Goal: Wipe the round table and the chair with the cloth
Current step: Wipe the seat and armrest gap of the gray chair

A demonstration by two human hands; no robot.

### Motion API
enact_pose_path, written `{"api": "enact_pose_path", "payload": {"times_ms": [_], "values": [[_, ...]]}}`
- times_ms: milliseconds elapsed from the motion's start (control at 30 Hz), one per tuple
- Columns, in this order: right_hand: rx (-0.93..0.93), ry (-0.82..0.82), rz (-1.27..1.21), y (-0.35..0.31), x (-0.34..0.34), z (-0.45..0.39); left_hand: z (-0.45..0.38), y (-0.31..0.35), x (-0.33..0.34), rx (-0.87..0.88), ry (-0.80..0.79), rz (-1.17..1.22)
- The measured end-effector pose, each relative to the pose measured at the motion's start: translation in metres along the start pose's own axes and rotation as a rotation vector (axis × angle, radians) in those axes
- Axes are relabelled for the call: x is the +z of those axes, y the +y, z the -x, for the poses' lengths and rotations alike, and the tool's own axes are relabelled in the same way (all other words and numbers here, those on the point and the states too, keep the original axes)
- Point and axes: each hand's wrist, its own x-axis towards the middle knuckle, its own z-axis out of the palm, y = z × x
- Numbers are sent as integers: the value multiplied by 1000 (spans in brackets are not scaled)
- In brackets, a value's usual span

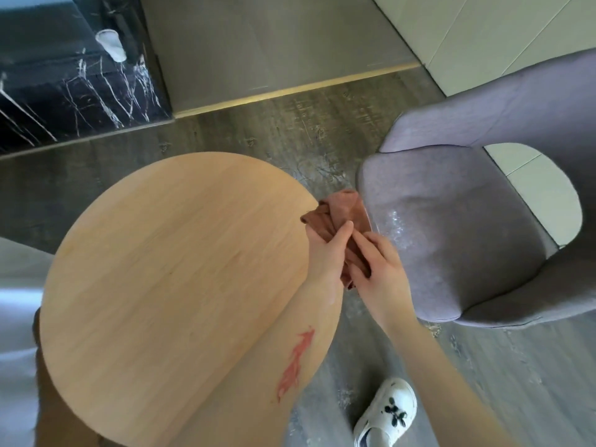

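Your grip is closing on the cloth (335, 217) from both sides in the head view: your left hand (325, 253) is pinching 1 bunched fold between thumb and fingers, and your right hand (380, 269) is pinching the trailing part just below it. You are holding the rust-brown cloth crumpled in the gap between the round tabletop (167, 272) and the chair (451, 240), at the tabletop's right edge and just beside the chair seat's front edge. Your left forearm is crossing over the light wooden tabletop. The grey upholstered seat is showing a pale powdery patch near the cloth. 1 white shoe (387, 411) is standing on the floor (290, 130) below your right arm.
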Motion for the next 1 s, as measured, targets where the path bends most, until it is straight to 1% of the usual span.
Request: {"api": "enact_pose_path", "payload": {"times_ms": [67,200,300,367,433,500,533,633,700,767,833,1000], "values": [[-41,23,-13,19,-15,-2,-7,-10,19,37,21,41],[-84,13,-18,69,-55,-4,-13,-37,83,6,96,64],[-76,-12,-7,117,-93,-10,-16,-61,142,-31,71,135],[-87,-26,32,151,-120,-19,-19,-76,178,-49,78,132],[-132,-42,106,185,-146,-29,-26,-93,208,-30,100,106],[-162,-38,192,225,-169,-40,-35,-106,232,7,169,65],[-135,-35,217,244,-179,-46,-39,-110,240,28,206,35],[52,-34,243,293,-198,-62,-51,-121,251,44,323,-129],[133,-96,281,316,-201,-72,-58,-125,252,32,389,-238],[188,-209,323,333,-197,-79,-66,-129,251,6,443,-297],[246,-300,340,345,-191,-83,-73,-133,250,-40,463,-346],[336,-399,302,364,-169,-93,-95,-134,248,-141,465,-414]]}}
